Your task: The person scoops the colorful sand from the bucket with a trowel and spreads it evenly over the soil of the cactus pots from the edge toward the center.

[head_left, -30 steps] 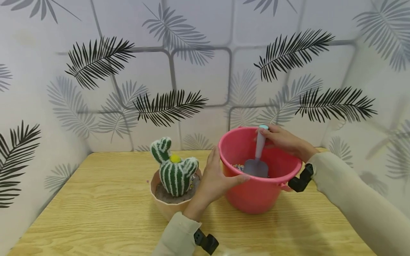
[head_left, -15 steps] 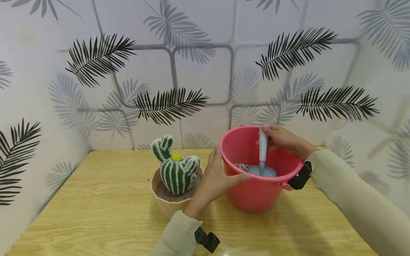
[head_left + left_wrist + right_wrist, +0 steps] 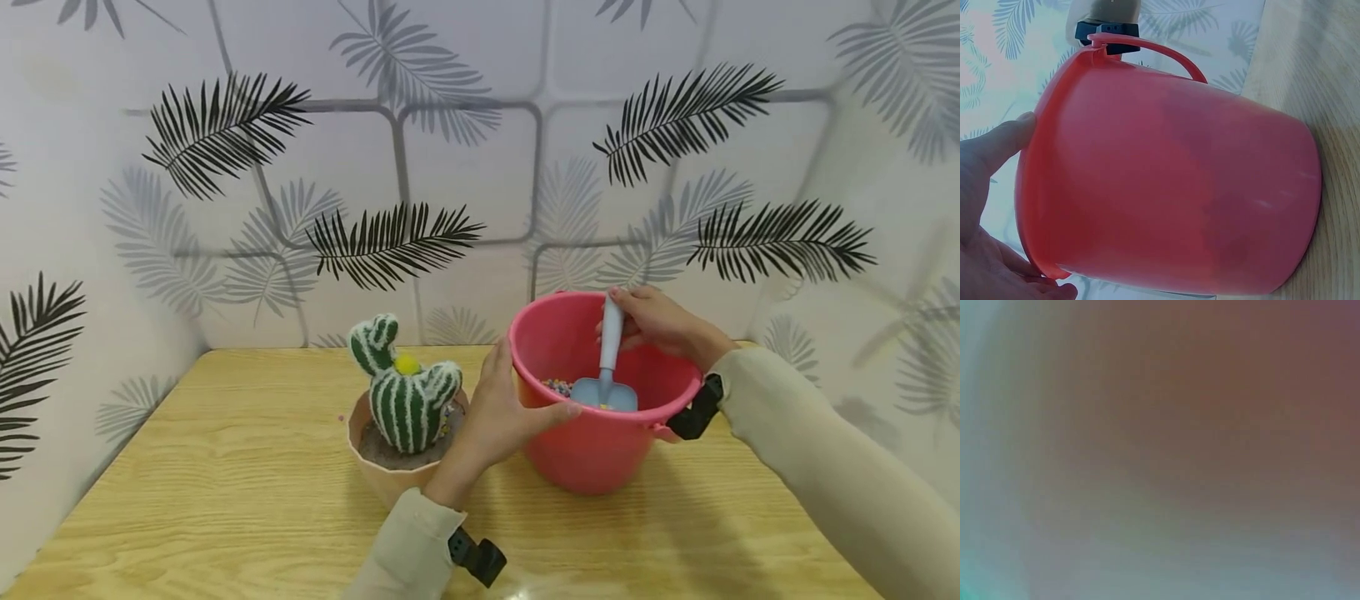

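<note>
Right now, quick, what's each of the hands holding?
Left hand: holding the pink bucket at its rim.
Right hand: holding the scoop by its handle.

I count two hands (image 3: 498, 417) (image 3: 660, 321), one bucket (image 3: 588, 457).
Also one scoop (image 3: 611, 337), one flowerpot (image 3: 393, 483), one cactus (image 3: 405, 412), one table (image 3: 225, 467).

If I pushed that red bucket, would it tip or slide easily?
Pushed high up, the bucket might tip, since it narrows toward its base. Its smooth, shiny side suggests slippery plastic. The small coloured bits inside probably add some steadying weight.
</note>
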